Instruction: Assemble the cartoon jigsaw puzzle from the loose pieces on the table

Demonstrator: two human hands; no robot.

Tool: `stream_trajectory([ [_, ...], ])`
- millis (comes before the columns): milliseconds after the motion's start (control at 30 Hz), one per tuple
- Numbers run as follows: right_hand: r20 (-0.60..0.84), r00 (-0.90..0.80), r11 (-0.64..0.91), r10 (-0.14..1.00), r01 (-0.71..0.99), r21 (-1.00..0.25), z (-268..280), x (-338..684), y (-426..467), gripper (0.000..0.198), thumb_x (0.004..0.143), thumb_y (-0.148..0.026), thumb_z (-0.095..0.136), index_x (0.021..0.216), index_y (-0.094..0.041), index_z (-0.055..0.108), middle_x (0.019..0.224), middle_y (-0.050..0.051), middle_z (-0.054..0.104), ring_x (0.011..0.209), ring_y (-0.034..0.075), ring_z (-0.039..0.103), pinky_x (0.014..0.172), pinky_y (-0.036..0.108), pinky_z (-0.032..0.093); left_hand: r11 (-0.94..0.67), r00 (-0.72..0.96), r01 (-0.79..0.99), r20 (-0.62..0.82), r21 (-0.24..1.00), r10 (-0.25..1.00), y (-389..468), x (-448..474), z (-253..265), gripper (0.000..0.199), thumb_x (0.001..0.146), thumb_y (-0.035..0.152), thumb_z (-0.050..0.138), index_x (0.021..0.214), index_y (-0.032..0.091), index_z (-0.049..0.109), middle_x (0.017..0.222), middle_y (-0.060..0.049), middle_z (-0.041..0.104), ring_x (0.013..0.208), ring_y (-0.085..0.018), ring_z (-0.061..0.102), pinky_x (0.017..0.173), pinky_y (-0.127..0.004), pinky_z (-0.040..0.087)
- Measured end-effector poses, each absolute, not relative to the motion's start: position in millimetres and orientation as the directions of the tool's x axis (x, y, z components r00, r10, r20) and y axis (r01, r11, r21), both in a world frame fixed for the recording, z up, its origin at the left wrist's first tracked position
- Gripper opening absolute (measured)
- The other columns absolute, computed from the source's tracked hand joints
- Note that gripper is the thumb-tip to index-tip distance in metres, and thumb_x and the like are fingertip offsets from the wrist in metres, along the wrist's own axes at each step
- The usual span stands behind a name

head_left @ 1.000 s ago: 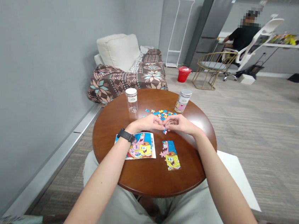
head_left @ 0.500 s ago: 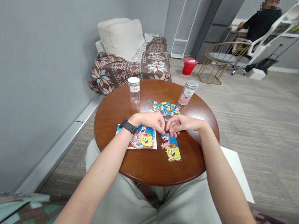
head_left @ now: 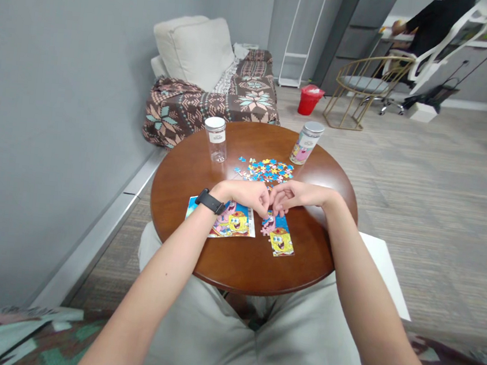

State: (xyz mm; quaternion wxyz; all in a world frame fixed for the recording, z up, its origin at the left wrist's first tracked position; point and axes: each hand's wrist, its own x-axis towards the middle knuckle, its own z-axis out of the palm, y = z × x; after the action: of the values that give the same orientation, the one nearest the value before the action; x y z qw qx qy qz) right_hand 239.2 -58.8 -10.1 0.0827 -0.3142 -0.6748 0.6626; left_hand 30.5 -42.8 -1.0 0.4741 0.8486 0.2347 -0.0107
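Observation:
Both hands meet above the top edge of a partly joined jigsaw puzzle (head_left: 281,241), which shows a yellow cartoon face and a pink figure. My left hand (head_left: 251,196), with a black watch on the wrist, has its fingers curled closed at the puzzle's upper left. My right hand (head_left: 298,195) is bent over the upper right, fingers pinched down on or just above the puzzle. Whatever lies between the fingertips is hidden. Under my left wrist lies a printed picture sheet (head_left: 234,223) with the same figures. Loose puzzle pieces (head_left: 266,170) are heaped just beyond my hands.
On the round wooden table (head_left: 234,268) stand a clear jar (head_left: 218,145) with a white lid and a printed jar (head_left: 306,145) with a silver lid. Beyond are a covered sofa (head_left: 217,104), a red bin (head_left: 309,101), a gold-framed chair (head_left: 362,84) and a seated person.
The view has tilted slightly, so the table sits a little higher in the picture. My hands stay together at the puzzle's top edge, the right fingers drawn slightly closer together.

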Motion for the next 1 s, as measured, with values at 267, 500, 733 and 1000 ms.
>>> stream_trajectory([
  [267,-0.306,-0.795,-0.081,0.523,0.311,-0.947,-11.2,239.7,-57.5,0.032,0.073,-0.033,0.08,0.095,-0.014,0.067,0.085,0.006,0.076,0.071,0.014,0.071,0.067,0.024,0.057,-0.502,0.881,0.448,-0.269,0.74,0.39,-41.7,32.1,-4.6,0.017,0.066,0.03,0.072,0.054,0.017,0.07,0.047,0.003,0.054,0.046,-0.008,0.039,0.048,-0.025,0.026],
  [500,-0.318,-0.787,-0.116,0.528,0.305,-0.945,-13.1,239.4,-56.7,0.032,0.071,-0.032,0.081,0.092,-0.014,0.064,0.084,0.006,0.076,0.071,0.015,0.071,0.068,0.026,0.057,-0.475,0.858,0.497,-0.325,0.726,0.398,-36.2,30.8,-12.3,0.013,0.064,0.029,0.073,0.059,0.017,0.073,0.053,0.0,0.062,0.049,-0.01,0.046,0.05,-0.025,0.03],
  [733,-0.329,-0.777,-0.115,0.536,0.319,-0.941,-15.6,241.7,-55.9,0.034,0.071,-0.032,0.081,0.094,-0.014,0.063,0.084,0.006,0.076,0.075,0.017,0.071,0.069,0.027,0.057,-0.482,0.859,0.494,-0.32,0.724,0.4,-35.2,30.5,-12.5,0.017,0.063,0.033,0.077,0.061,0.016,0.075,0.054,-0.001,0.063,0.047,-0.01,0.045,0.049,-0.025,0.03],
  [1000,-0.325,-0.798,-0.087,0.508,0.327,-0.941,-18.0,243.5,-53.9,0.036,0.075,-0.035,0.079,0.098,-0.013,0.06,0.091,0.009,0.076,0.08,0.018,0.071,0.074,0.031,0.057,-0.532,0.844,0.534,-0.37,0.657,0.389,-39.4,31.1,-3.6,0.022,0.066,0.037,0.071,0.069,0.015,0.074,0.061,0.0,0.066,0.054,-0.009,0.047,0.052,-0.023,0.03],
])
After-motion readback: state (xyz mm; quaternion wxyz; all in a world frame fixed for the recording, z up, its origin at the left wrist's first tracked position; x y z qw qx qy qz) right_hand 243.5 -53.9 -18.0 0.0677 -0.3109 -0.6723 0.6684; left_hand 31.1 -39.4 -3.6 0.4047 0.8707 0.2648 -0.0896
